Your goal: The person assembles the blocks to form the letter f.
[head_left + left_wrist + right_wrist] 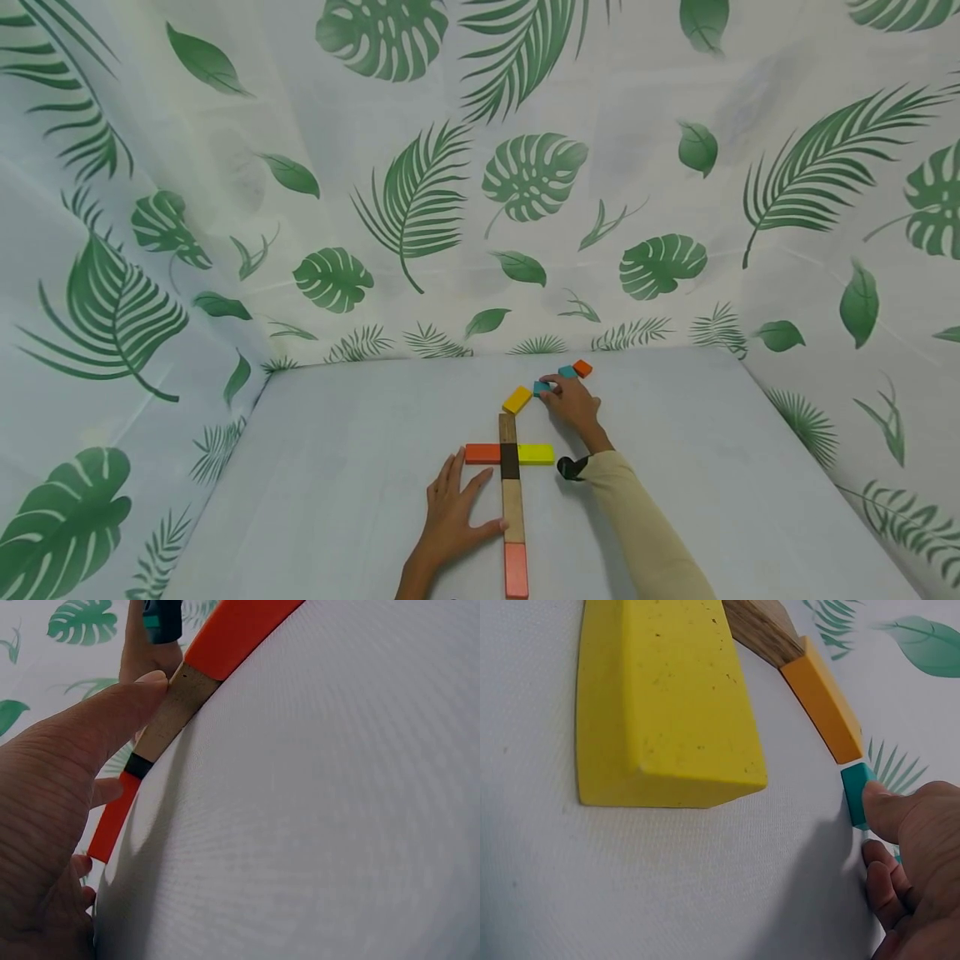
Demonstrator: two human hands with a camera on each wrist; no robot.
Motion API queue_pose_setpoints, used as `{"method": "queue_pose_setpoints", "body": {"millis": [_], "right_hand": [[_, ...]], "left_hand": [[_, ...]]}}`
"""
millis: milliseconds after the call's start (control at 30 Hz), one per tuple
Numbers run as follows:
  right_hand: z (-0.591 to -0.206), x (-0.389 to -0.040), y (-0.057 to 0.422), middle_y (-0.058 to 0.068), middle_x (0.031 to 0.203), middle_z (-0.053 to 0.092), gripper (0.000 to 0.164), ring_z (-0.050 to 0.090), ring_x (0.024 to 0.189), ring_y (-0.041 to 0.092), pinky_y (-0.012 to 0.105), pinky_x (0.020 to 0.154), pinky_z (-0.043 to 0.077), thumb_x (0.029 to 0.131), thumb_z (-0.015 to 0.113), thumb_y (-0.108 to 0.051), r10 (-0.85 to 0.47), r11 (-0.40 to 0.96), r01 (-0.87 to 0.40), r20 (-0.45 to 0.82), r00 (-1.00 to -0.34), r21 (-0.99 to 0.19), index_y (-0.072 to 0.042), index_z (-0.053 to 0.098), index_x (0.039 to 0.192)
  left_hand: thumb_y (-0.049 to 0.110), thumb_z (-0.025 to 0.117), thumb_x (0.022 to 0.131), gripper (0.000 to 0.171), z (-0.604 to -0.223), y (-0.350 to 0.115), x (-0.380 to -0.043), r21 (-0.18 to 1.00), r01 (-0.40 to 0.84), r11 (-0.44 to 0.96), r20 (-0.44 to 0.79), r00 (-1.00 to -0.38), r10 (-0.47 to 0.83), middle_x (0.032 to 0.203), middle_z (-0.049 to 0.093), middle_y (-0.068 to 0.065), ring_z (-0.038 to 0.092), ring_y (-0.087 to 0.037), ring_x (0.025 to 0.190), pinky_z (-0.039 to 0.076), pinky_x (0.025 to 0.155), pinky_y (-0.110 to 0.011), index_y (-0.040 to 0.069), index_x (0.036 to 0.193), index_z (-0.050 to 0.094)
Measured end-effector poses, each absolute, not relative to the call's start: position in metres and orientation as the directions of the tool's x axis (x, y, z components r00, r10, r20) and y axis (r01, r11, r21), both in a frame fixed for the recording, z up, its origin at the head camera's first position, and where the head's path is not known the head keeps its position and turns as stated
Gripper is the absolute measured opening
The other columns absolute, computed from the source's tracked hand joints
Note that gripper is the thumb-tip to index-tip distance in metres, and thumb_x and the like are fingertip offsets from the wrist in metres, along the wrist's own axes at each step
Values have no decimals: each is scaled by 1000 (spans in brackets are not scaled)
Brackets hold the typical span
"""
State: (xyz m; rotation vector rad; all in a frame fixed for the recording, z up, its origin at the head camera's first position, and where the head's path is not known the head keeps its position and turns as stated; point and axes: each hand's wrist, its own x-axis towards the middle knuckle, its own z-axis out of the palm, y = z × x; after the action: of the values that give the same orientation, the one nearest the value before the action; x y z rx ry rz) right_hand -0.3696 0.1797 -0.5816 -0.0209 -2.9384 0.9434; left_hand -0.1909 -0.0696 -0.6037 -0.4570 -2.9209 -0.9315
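My right hand (573,406) pinches a small blue block (855,787) at the far end of a line of blocks, thumb on its near side. An orange-yellow block (517,399) lies just left of it. Beyond the fingers sit a second blue block (567,372) and a small orange block (582,367). My left hand (452,521) rests with fingers spread beside the line. Its thumb tip is right at the long wooden block (176,712); its fingertips are by the red-orange block (482,453) on the left.
A dark block (509,461) sits between the red-orange block and a yellow block (536,454), making a cross. A brown wooden block (507,427) lies above it; a pinkish-red block (515,570) ends the line nearest me. Leaf-patterned cloth (450,317) walls the white tabletop (337,467).
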Motion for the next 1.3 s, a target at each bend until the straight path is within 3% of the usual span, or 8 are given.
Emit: {"method": "queue_pose_setpoints", "body": {"millis": [500, 1300], "right_hand": [[-583, -372, 179, 11, 108, 71, 32, 61, 98, 29, 63, 87, 32, 94, 64, -28, 29, 814, 12, 19, -999, -581, -22, 66, 125], [-584, -373, 177, 12, 110, 72, 36, 62, 100, 30, 65, 86, 34, 95, 62, -29, 28, 828, 11, 21, -999, -561, -25, 64, 130]], "left_hand": [[71, 67, 75, 82, -604, -70, -191, 558, 288, 778, 124, -956, 265, 162, 18, -15, 18, -38, 146, 26, 102, -59, 27, 142, 51], [74, 65, 74, 82, -606, -71, -191, 556, 302, 775, 153, -953, 262, 162, 17, -14, 19, -37, 145, 27, 101, -57, 29, 142, 51]]}}
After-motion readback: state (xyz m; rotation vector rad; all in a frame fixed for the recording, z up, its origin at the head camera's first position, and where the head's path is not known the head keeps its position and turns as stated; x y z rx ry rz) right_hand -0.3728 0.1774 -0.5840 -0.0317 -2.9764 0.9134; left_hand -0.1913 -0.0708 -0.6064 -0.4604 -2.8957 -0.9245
